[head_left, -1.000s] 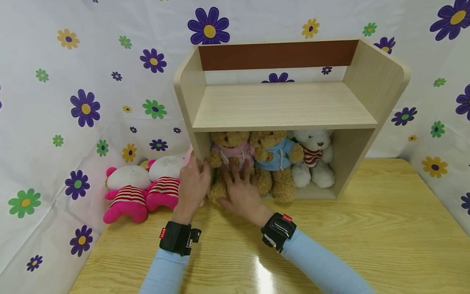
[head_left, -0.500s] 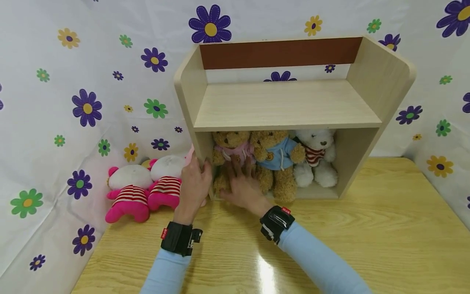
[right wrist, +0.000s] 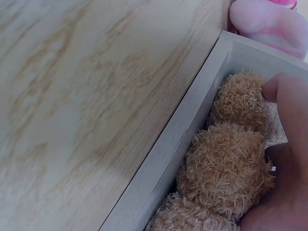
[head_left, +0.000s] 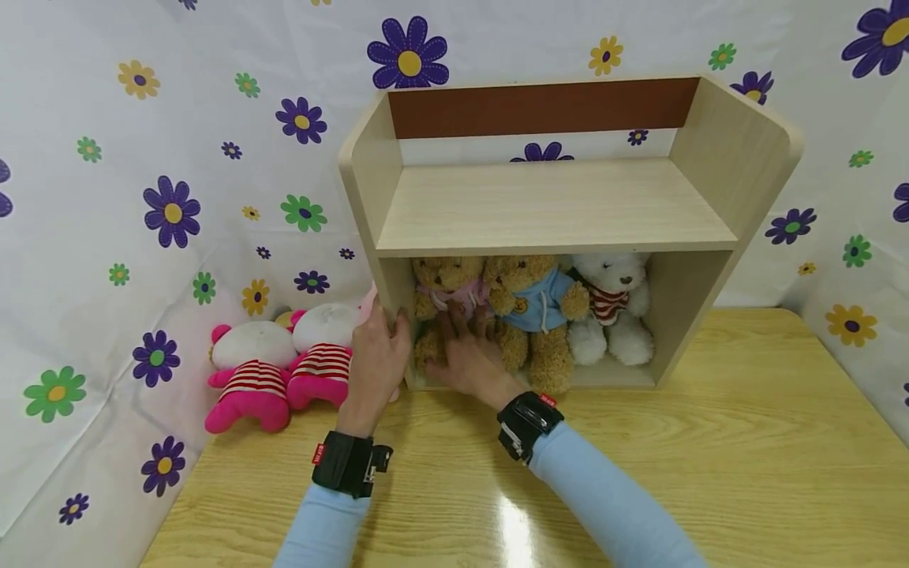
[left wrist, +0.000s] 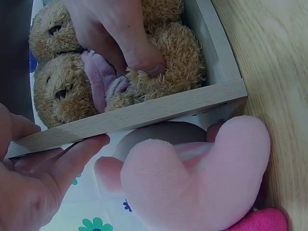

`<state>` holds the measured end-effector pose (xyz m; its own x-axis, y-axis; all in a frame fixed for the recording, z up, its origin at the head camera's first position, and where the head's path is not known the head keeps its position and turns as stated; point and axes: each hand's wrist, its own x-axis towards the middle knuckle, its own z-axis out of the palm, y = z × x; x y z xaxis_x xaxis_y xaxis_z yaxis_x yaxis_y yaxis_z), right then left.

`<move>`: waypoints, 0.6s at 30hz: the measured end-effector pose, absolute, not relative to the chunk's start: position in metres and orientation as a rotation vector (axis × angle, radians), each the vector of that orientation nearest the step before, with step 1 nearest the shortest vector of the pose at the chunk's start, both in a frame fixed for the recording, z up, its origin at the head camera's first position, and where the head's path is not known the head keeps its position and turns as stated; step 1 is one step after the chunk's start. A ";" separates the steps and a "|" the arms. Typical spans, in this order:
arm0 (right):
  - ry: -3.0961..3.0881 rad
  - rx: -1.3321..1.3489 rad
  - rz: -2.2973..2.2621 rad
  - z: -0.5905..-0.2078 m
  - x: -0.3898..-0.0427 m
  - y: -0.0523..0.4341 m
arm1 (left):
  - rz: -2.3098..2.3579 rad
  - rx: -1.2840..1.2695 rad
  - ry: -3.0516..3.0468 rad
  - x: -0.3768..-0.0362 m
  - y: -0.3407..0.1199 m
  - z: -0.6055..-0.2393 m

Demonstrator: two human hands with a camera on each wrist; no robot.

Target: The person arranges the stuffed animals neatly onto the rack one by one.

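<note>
Pressing flat-fingered, right hand (head_left: 465, 359) holds pink-shirted bear (head_left: 446, 304) inside shelf (head_left: 561, 209); left hand (head_left: 376, 359) grips its side edge

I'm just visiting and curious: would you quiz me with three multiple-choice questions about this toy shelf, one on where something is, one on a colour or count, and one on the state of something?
1. Where does the bear in the pink top sit?
A. On the upper shelf board
B. At the left end of the lower compartment
C. On the table in front

2. How many plush toys sit in the lower compartment of the wooden shelf?
A. One
B. Three
C. Five

3. What is the left hand doing?
A. Holding the shelf's left side panel
B. Lying flat on the table
C. Lifting a pink toy

Answers:
1 B, it sits beside the left wall, under the right hand.
2 B, the pink-topped bear, the bear in the blue top and the white bear sit in a row.
3 A, its fingers lie along the panel's edge.
</note>
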<state>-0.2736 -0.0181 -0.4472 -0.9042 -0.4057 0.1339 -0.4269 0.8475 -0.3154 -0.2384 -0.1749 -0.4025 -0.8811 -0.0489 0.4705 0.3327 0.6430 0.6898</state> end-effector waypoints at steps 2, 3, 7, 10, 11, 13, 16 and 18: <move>-2.976 0.653 0.525 -0.447 -0.275 -0.019 | -1.141 -0.223 -2.416 -0.238 -0.175 -0.403; -2.986 0.647 0.520 -0.447 -0.276 -0.019 | -1.140 -0.222 -2.417 -0.238 -0.175 -0.403; -2.989 0.639 0.520 -0.447 -0.280 -0.020 | -1.134 -0.215 -2.416 -0.239 -0.175 -0.403; -2.990 0.633 0.534 -0.447 -0.282 -0.020 | -1.132 -0.213 -2.408 -0.239 -0.174 -0.403; -2.992 0.629 0.536 -0.447 -0.282 -0.020 | -1.132 -0.214 -2.405 -0.239 -0.174 -0.403; -3.005 0.620 0.531 -0.447 -0.282 -0.021 | -1.133 -0.219 -2.401 -0.239 -0.174 -0.404; -3.009 0.626 0.501 -0.447 -0.280 -0.020 | -1.126 -0.223 -2.403 -0.239 -0.175 -0.404; -3.003 0.643 0.472 -0.446 -0.278 -0.020 | -1.120 -0.216 -2.401 -0.239 -0.175 -0.403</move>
